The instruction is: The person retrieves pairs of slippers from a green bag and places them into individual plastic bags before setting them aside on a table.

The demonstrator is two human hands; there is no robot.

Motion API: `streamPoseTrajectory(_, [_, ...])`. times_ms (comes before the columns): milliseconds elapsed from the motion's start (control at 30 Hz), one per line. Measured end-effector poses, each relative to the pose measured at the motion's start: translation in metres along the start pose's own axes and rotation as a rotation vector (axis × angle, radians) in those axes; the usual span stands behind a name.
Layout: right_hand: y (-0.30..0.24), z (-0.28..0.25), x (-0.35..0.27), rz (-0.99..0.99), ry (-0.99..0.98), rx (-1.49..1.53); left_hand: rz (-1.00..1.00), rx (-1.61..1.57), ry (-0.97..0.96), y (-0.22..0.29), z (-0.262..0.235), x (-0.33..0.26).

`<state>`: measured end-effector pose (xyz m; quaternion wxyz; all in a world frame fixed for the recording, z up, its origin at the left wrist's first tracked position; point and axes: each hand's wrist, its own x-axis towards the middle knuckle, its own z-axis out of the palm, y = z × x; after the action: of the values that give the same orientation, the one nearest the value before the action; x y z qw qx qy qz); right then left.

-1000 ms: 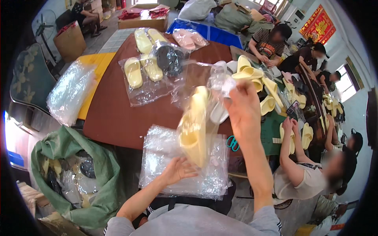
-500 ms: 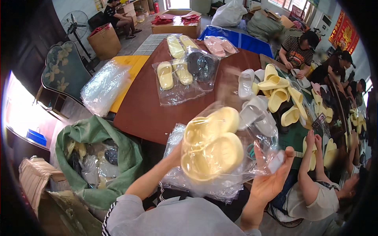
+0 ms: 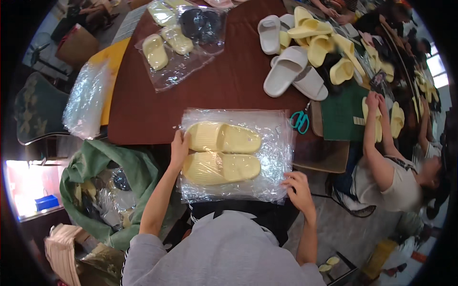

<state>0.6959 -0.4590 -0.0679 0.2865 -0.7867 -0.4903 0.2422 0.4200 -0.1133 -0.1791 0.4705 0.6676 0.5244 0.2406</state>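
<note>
A pair of pale yellow slippers lies side by side inside a clear plastic bag, on top of a stack of more clear bags at the table's near edge. My left hand grips the bag's left edge beside the slippers' toe ends, thumb and fingers closed. At the bag's right edge, my right hand has its fingers bent, with fingertips pinching the plastic. Teal-handled scissors lie just beyond the bag's right corner.
Loose yellow and white slippers are heaped at the back right, beside a green mat. Bagged slippers lie at the back left. A green sack of bagged slippers stands at left. A co-worker sits at right.
The bagged yellow slippers have come down from the air onto the stack of bags and now lie flat. My right hand has lowered to the bag's right edge. The view has tilted down.
</note>
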Motion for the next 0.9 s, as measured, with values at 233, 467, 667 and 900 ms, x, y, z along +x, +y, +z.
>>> streamPoseTrajectory(233, [0.016,0.008,0.086,0.432,-0.152,0.631,-0.034,0.093,-0.009,-0.017,0.005,0.001])
streamPoseTrajectory(467, [0.042,0.06,0.14,0.416,-0.545,0.939,0.008,0.044,0.016,-0.017,0.004,0.001])
streamPoseTrajectory(667, [-0.006,0.049,0.139,0.26,-0.534,0.793,-0.071,-0.017,-0.049,0.01,-0.005,-0.001])
streamPoseTrajectory(900, [-0.011,0.052,0.128,0.164,-0.487,0.889,-0.004,-0.052,0.027,0.005,0.003,0.004])
